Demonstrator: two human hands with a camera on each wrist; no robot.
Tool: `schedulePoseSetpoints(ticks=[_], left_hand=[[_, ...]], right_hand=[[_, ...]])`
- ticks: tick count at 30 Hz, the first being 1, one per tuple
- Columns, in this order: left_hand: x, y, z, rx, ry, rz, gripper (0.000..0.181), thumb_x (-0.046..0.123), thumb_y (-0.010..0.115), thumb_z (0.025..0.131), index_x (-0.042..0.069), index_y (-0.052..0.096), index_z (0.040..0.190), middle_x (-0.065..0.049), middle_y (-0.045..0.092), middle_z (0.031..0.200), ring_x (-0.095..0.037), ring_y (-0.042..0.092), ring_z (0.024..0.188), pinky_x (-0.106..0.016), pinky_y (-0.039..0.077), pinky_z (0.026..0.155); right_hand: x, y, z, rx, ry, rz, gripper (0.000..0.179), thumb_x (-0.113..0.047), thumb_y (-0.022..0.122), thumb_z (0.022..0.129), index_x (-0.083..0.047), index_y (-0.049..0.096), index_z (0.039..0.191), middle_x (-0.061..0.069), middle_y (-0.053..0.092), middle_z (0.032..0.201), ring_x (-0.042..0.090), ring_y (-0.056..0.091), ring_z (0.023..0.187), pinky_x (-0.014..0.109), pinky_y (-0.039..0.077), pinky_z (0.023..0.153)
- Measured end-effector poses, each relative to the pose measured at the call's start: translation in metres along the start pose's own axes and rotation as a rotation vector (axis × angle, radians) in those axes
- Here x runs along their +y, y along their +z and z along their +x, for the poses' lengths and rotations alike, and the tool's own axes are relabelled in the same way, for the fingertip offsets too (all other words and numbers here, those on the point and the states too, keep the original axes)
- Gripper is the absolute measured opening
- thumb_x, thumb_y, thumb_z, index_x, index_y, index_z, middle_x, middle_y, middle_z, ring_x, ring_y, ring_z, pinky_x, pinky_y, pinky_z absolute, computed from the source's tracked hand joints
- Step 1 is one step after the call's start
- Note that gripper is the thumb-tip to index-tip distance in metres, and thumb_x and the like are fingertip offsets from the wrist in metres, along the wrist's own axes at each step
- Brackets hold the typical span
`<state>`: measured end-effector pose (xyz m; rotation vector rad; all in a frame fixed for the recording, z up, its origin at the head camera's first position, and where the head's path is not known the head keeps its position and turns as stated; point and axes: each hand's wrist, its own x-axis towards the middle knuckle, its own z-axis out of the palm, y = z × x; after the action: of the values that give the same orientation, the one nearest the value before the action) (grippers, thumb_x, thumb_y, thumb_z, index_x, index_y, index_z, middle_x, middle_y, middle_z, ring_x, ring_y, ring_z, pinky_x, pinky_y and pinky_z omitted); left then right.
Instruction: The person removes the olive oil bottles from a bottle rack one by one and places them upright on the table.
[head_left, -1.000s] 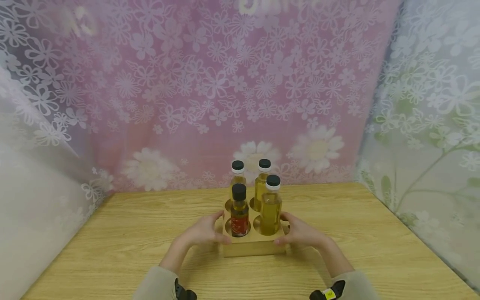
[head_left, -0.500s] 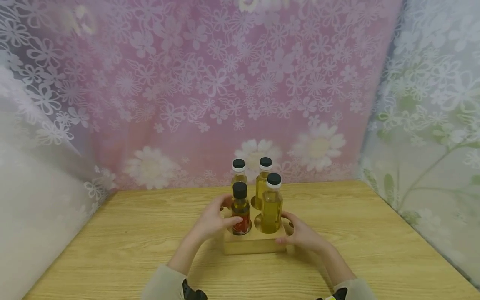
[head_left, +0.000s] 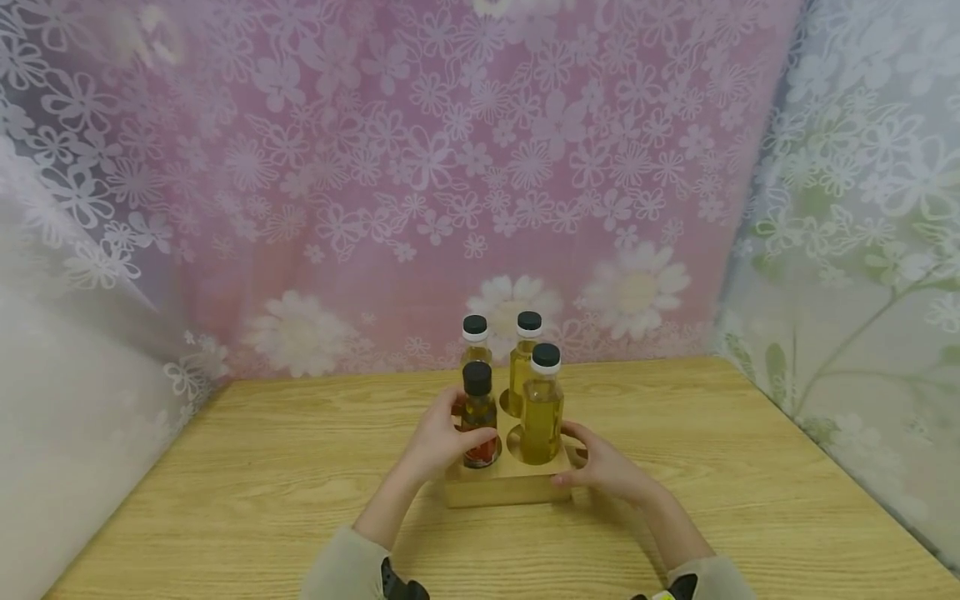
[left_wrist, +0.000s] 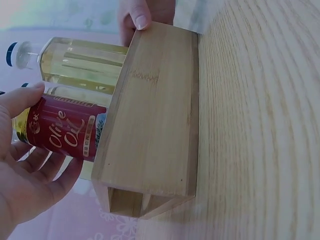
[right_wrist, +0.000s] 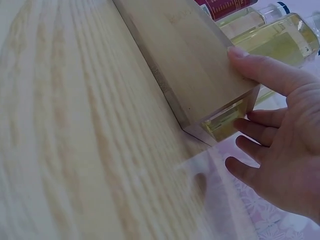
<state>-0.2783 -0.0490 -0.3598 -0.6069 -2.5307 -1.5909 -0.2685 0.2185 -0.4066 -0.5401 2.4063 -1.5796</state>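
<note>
Four bottles (head_left: 542, 421) were already set in the box (head_left: 508, 492) between the left hand (head_left: 437, 439), curled round one, and the right hand (head_left: 606, 468), gripping the box.

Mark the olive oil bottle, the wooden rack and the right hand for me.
Olive oil bottle (left_wrist: 64, 125): left wrist view, on its red label.
Wooden rack (head_left: 508, 492): head view, on its front face.
Right hand (right_wrist: 296, 132): right wrist view, on the palm.
</note>
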Motion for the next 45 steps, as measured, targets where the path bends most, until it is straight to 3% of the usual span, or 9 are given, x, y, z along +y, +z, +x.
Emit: schedulePoseSetpoints(ticks=[8,14,23,30,35,45], left_hand=[[-0.003,0.002,-0.002,0.04,0.003,0.049,0.045,0.026,0.074,0.079,0.003,0.053,0.112,-0.007,0.056,0.101,-0.024,0.056,0.096,-0.034,0.052,0.074],[0.004,-0.003,0.001,0.06,-0.033,-0.009,0.044,0.025,0.074,0.08,0.003,0.055,0.112,-0.008,0.057,0.102,-0.026,0.056,0.098,-0.036,0.052,0.078],[0.031,-0.025,0.003,0.119,-0.025,-0.053,0.042,0.021,0.074,0.081,0.005,0.056,0.116,-0.008,0.058,0.107,-0.025,0.055,0.103,-0.039,0.05,0.082],[0.043,-0.056,0.003,0.2,-0.036,-0.051,0.043,0.016,0.072,0.082,0.003,0.054,0.119,-0.012,0.057,0.111,-0.026,0.053,0.106,-0.043,0.048,0.086],[0.036,-0.084,0.004,0.25,-0.072,-0.021,0.048,0.017,0.07,0.084,0.0,0.049,0.123,-0.018,0.054,0.117,-0.032,0.051,0.111,-0.048,0.044,0.09],[-0.003,-0.131,0.004,0.307,-0.188,0.054,0.06,0.019,0.065,0.088,-0.004,0.037,0.134,-0.023,0.044,0.128,-0.04,0.041,0.121,-0.056,0.034,0.098]], right_hand=[[0.001,0.002,0.001,0.0,0.0,0.006,0.091,-0.018,0.076,0.078,0.004,0.017,0.145,0.028,0.015,0.148,0.058,0.017,0.127,0.063,0.022,0.1],[-0.003,0.002,-0.001,0.007,0.01,0.018,0.092,-0.017,0.076,0.078,0.004,0.016,0.145,0.028,0.015,0.148,0.057,0.018,0.127,0.062,0.023,0.101],[0.001,0.001,0.002,0.015,-0.005,0.001,0.091,-0.016,0.077,0.077,0.006,0.019,0.144,0.028,0.018,0.147,0.053,0.02,0.129,0.061,0.021,0.103],[0.002,0.001,0.003,0.023,0.006,-0.003,0.091,-0.019,0.078,0.076,0.005,0.022,0.143,0.027,0.02,0.147,0.054,0.021,0.128,0.061,0.021,0.102],[0.003,0.0,0.003,0.012,0.007,-0.013,0.091,-0.02,0.077,0.077,0.005,0.021,0.143,0.028,0.019,0.147,0.055,0.02,0.128,0.062,0.021,0.102],[0.0,-0.001,0.002,0.006,0.009,-0.029,0.09,-0.02,0.076,0.078,0.005,0.02,0.144,0.028,0.019,0.147,0.056,0.022,0.126,0.061,0.025,0.101]])
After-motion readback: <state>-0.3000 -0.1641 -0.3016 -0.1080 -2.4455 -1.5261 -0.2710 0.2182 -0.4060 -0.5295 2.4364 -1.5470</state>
